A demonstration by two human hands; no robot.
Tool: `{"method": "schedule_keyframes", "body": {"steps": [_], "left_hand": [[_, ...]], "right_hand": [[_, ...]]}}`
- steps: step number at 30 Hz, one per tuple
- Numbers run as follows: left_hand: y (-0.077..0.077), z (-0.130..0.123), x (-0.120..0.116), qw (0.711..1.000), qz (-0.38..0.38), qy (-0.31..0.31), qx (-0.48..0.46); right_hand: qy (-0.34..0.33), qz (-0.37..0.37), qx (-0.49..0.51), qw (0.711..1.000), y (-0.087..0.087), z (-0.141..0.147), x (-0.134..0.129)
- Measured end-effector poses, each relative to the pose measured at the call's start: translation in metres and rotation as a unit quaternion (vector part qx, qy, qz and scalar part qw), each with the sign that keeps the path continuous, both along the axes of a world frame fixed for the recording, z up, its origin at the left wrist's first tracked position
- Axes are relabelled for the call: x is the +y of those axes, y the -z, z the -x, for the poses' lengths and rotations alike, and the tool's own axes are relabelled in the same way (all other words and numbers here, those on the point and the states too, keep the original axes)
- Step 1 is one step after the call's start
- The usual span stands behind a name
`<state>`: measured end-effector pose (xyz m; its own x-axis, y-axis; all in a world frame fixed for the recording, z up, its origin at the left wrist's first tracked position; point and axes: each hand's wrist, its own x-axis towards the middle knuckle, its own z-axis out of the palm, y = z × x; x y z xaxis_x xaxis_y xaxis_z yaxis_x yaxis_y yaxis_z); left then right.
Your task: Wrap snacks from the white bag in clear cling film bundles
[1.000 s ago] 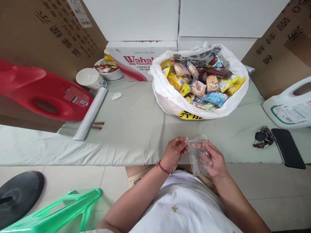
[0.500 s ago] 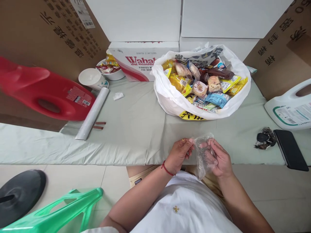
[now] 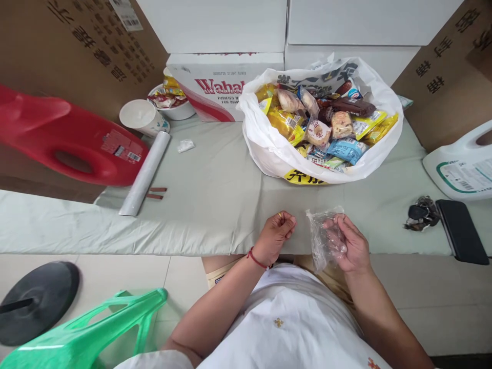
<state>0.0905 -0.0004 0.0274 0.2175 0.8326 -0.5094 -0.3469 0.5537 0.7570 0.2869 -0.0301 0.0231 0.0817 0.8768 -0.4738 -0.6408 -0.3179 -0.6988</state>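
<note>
A thin clear plastic bag [image 3: 323,238] hangs from my right hand [image 3: 351,243], pinched between thumb and fingers at the table's front edge. My left hand [image 3: 275,236], with a red string at the wrist, is closed just left of the bag and apart from it; whether anything tiny is between its fingertips cannot be made out. Beyond my hands stands a white shopping bag [image 3: 265,156], wide open and full of wrapped snacks, among them a blue packet [image 3: 348,150] and yellow packets [image 3: 284,125].
At left lie a red jug [image 3: 88,148], a white roll [image 3: 146,174] and two brown strips [image 3: 157,193]. Paper cup [image 3: 142,117] and white bowl [image 3: 180,110] stand behind. Keys [image 3: 421,214], black phone [image 3: 462,230] and white jug [image 3: 461,169] are at right. Green stool [image 3: 96,328] stands below.
My left hand has come off the clear bag and moved slightly left. My right hand still holds the bag. The whole view has shifted a little.
</note>
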Motion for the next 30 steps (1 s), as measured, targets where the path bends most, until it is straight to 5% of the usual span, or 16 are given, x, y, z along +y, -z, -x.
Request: {"method": "schedule_keyframes", "body": {"steps": [9, 17, 21, 27, 30], "left_hand": [[-0.006, -0.010, 0.001, 1.000, -0.002, 0.015, -0.009], [-0.002, -0.005, 0.001, 0.998, 0.005, 0.023, -0.050], [0.000, -0.001, 0.003, 0.997, 0.019, 0.035, -0.063], [-0.002, -0.003, -0.003, 0.991, -0.069, -0.080, 0.086], [-0.009, -0.004, -0.010, 0.992, -0.053, -0.079, 0.079]], "right_hand": [[-0.080, 0.008, 0.111, 0.990, 0.008, 0.001, 0.002], [0.021, -0.042, -0.101, 0.994, -0.004, 0.010, 0.003], [-0.018, -0.025, -0.083, 0.996, -0.015, 0.005, 0.007], [-0.065, -0.012, -0.041, 0.997, -0.023, 0.008, 0.013], [-0.049, -0.022, -0.050, 0.997, -0.024, 0.014, 0.014]]}}
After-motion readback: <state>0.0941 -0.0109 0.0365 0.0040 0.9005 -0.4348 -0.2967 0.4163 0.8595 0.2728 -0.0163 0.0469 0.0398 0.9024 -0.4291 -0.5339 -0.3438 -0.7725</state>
